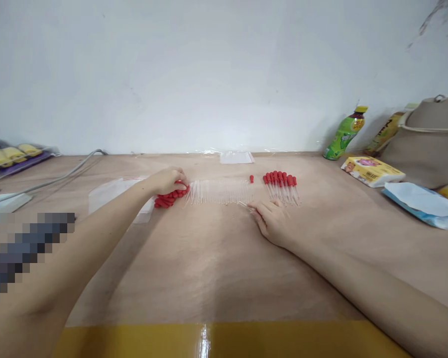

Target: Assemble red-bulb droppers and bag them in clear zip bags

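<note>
My left hand point(170, 180) reaches over a pile of red rubber bulbs point(167, 200), its fingers curled down and closed on a bulb at the pile's right edge. Right of the pile lies a row of thin clear dropper tubes point(220, 192), side by side. Below the row's right end, my right hand point(272, 222) is closed, pinching a clear dropper tube point(244, 204) that points left. One loose red bulb point(251, 179) sits just beyond the row. Behind my right hand lies a group of droppers point(281, 185), red bulbs fitted on their far ends.
Clear plastic bags point(112, 191) lie under my left forearm. A white packet point(237, 157) rests by the wall. At right are a green bottle point(345, 133), a yellow box point(373, 170), a blue-and-white packet point(425, 205) and a bag point(425, 144). A grey cable point(67, 174) runs at left.
</note>
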{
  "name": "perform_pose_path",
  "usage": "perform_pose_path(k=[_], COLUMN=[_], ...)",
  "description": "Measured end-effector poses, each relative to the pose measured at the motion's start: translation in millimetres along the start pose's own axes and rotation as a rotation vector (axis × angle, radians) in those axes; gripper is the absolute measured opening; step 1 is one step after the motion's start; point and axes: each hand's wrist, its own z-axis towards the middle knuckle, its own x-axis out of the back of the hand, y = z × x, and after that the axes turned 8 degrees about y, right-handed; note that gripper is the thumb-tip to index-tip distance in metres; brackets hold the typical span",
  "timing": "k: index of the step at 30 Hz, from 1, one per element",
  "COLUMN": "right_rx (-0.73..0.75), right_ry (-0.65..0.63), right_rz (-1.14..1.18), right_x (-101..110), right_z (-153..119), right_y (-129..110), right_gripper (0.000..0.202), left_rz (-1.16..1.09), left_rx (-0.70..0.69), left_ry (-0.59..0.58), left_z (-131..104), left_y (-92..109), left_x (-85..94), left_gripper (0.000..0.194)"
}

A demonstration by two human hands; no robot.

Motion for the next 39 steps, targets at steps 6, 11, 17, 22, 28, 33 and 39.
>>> perform_pose_path(k=[6,11,17,22,28,33,39], right_rx=[0.003,-0.006,-0.024,0.029,0.057,0.113,0.157], right_ry=[0.033,0.024,0.018,0.029,0.078,0.056,-0.017], right_rz=[0.025,0.051,0.098,0.164,0.248,0.239,0.296], right_x=[-2.6,-2.3,0.4,2.0,-0.8,-1.9,0.3], right_z=[-1.0,0.2,3.3,3.6,4.6,6.9,7.5], right_y=[1.0,0.4,-2.7,-10.0,-17.9,-18.9,-18.9], right_gripper=[0.028,0.027,0.022,0.016,0.014,0.016,0.016], left_rz=[-0.181,-0.705,-1.144,-1.158,-1.216,-1.180,-1.089], left_rx=[0.121,0.250,0.334,0.361,0.239,0.220,0.232], left_ry=[0.235,0.527,0.335,0.292,0.299,0.281,0.241], left_z=[-10.2,-29.3,-59.9,-67.6,-66.2,-66.2,-65.7], left_y=[-2.1,41.8,119.7,138.2,135.1,136.6,135.6], left_x=[7.1,-2.6,-51.5,-70.8,-72.3,-71.8,-73.7], left_gripper=[0.022,0.026,0.023,0.027,0.027,0.023,0.023])
